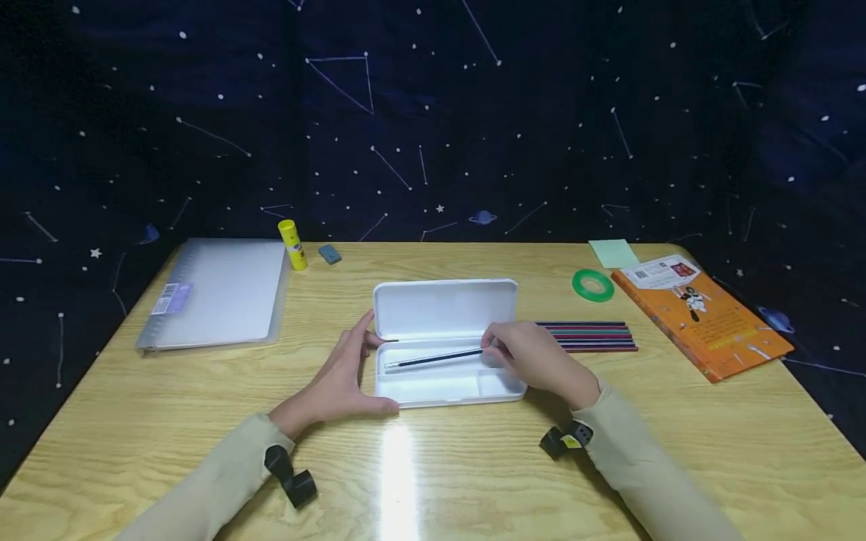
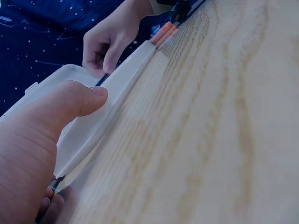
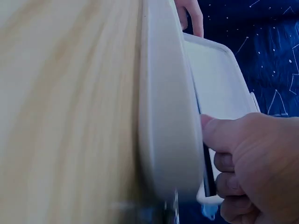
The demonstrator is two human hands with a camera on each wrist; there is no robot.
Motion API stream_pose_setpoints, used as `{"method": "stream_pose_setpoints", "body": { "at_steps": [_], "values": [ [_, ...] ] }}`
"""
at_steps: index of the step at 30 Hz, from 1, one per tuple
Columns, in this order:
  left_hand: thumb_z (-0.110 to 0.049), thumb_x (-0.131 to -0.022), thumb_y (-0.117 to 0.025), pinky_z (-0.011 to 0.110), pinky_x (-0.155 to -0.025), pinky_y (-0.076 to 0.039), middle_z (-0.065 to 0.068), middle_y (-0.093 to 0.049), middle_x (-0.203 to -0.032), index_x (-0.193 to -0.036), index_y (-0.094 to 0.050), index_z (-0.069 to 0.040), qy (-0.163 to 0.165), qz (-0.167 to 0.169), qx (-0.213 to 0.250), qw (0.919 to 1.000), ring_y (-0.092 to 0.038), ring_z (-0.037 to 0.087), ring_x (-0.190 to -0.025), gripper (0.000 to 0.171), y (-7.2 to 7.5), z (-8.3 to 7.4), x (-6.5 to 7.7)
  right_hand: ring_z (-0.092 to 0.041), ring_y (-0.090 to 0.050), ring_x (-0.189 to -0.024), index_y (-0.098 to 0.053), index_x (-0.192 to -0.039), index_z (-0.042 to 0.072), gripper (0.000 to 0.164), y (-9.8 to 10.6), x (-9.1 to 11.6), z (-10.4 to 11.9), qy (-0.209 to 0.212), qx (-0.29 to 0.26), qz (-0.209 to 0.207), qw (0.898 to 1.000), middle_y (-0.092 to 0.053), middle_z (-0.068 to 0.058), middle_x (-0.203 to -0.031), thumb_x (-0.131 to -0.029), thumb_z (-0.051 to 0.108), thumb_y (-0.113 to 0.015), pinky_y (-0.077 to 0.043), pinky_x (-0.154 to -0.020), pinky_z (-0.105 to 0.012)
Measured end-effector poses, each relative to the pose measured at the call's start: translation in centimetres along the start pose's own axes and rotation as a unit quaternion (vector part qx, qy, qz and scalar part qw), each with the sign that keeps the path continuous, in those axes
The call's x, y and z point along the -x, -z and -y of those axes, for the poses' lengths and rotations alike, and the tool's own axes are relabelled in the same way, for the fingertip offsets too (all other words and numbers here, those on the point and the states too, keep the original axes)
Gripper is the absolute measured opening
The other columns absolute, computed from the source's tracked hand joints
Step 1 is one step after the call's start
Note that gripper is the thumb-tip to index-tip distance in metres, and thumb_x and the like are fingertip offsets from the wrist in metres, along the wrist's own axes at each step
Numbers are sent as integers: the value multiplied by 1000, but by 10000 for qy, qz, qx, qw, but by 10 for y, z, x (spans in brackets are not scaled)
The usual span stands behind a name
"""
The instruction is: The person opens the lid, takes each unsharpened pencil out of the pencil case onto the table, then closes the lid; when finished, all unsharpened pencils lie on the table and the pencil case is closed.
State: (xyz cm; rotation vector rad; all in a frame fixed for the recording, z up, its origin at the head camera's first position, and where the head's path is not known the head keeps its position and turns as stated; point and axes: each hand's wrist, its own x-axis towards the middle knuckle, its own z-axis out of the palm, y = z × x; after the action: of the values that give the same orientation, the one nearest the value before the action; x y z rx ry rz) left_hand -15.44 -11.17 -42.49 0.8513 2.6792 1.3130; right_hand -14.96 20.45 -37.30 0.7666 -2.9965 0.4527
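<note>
A white pencil case (image 1: pixel 426 391) lies on the table with its lid (image 1: pixel 445 309) raised at the back. My left hand (image 1: pixel 341 379) grips its left end, thumb at the front corner and fingers toward the hinge side. Inside the case, a dark pencil (image 1: pixel 433 358) slants across the long compartment, its pale end at the left. My right hand (image 1: pixel 534 357) pinches this pencil near its right end, over the case's right part. In the right wrist view, the dark shaft (image 3: pixel 209 172) passes along the curled fingers.
Several coloured pencils (image 1: pixel 595 336) lie right of the case. Beyond them are green tape (image 1: pixel 592 285), pale green sticky notes (image 1: pixel 613 253) and an orange book (image 1: pixel 704 315). At the left are a clear-covered binder (image 1: pixel 223 293), a yellow glue stick (image 1: pixel 292 244) and a blue eraser (image 1: pixel 329 254).
</note>
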Motion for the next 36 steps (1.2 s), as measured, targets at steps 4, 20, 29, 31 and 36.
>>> {"method": "stream_pose_setpoints", "body": {
  "at_steps": [4,20,29,31,36],
  "values": [
    [-44,-54,-90,37,-94,-40,-1,-49,-126,-155,-7,-11,-14,9,-3,10000,-41,15,-107,135,-2,1,-1,-8,-47,-64,-67,-95,10,5,5,19,-19,-334,48,-169,9993,-63,3,-77,-91,12,-66,-41,-61,-25],
    [-45,-53,-90,38,-94,-41,-1,-48,-125,-155,-8,-12,-17,-15,-30,10000,-42,15,-107,134,-2,2,0,0,-31,-55,-62,-87,6,4,19,107,-116,-860,15,-924,9920,-43,8,-62,-90,4,-64,-28,-48,-22],
    [-42,-54,-91,38,-95,-40,1,-48,-126,-155,-7,-11,-81,-50,-17,10000,-41,16,-108,135,-1,2,-4,-1,-32,-52,-56,-93,4,13,21,103,-129,-1013,-34,-1058,9892,-43,4,-63,-86,4,-67,-29,-48,-22],
    [-42,-53,-91,38,-95,-40,1,-48,-126,-155,-6,-12,-52,-41,6,10000,-41,16,-108,136,0,1,-4,-4,-35,-54,-53,-96,1,16,22,100,-129,-1169,-40,-951,9886,-45,2,-65,-87,5,-66,-30,-48,-23],
    [-42,-53,-91,38,-94,-39,1,-48,-125,-155,-6,-11,23,-1,10,10000,-41,16,-107,136,-1,-1,-2,-11,-39,-56,-53,-97,1,14,24,92,-126,-1420,-62,-577,9882,-48,-1,-67,-88,4,-62,-31,-50,-25]
  ]
}}
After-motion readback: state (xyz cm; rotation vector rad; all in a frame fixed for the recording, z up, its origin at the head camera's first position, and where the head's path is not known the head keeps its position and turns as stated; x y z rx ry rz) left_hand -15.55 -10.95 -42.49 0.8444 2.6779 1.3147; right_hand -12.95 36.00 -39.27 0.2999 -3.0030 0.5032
